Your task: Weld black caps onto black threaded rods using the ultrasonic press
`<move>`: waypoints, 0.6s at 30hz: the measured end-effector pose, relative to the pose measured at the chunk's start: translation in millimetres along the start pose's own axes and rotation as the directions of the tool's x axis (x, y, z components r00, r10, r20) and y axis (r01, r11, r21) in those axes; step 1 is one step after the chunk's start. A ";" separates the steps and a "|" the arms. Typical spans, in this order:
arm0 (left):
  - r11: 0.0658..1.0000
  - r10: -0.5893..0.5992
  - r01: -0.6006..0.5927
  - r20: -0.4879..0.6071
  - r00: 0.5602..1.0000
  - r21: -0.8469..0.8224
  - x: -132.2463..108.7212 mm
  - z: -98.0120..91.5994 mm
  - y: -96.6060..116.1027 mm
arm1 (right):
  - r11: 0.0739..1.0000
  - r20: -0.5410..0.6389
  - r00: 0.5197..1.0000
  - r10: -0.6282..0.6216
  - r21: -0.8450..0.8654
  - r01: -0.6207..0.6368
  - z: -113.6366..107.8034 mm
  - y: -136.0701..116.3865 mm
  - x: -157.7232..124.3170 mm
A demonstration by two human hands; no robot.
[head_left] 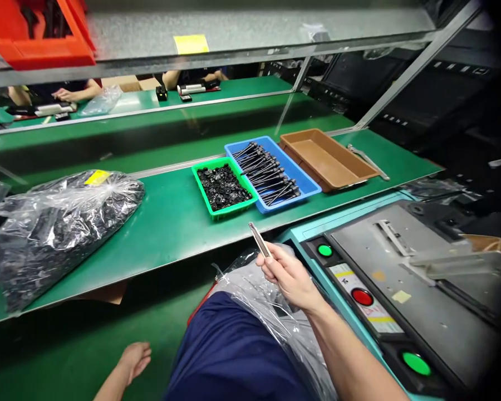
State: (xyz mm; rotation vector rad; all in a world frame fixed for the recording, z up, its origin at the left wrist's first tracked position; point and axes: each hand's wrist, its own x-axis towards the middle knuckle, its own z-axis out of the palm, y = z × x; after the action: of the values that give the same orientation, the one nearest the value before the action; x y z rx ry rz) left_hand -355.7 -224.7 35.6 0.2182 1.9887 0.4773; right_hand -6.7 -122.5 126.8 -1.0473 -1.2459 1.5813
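Observation:
My right hand [290, 275] is closed around a slim metal utility knife [259, 240], its narrow end pointing up and away toward the bench edge. Below that hand, a clear plastic bag [271, 317] with grey contents lies over my lap. My left hand [136, 359] hangs low at the left, under the bench edge, fingers curled in with nothing visible in them. Ahead of the knife, a green tray [217, 213] holds small black parts. Beside it, a blue tray [271, 207] holds several black pieces with long thin stems.
A brown tray [321, 156] and a metal tool [369, 161] are at the bench's right. A full plastic bag [62, 228] lies left. At my right stands a machine [401, 267] with green and red buttons. An overhead shelf [250, 50] carries a red bin [50, 53]. Co-workers' hands [67, 93] show opposite.

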 end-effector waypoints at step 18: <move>0.665 0.744 -0.426 0.489 0.456 -0.613 -63.7 102.4 166.6 | 0.995 0.079 0.997 0.021 -0.096 -0.013 79.3 14.7 78.6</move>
State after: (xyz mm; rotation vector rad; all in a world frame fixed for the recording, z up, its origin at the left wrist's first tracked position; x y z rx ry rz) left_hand -244.9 -72.6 118.5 0.7533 0.9252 1.0793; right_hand -106.6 -71.9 116.1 -1.0661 -1.3820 1.6029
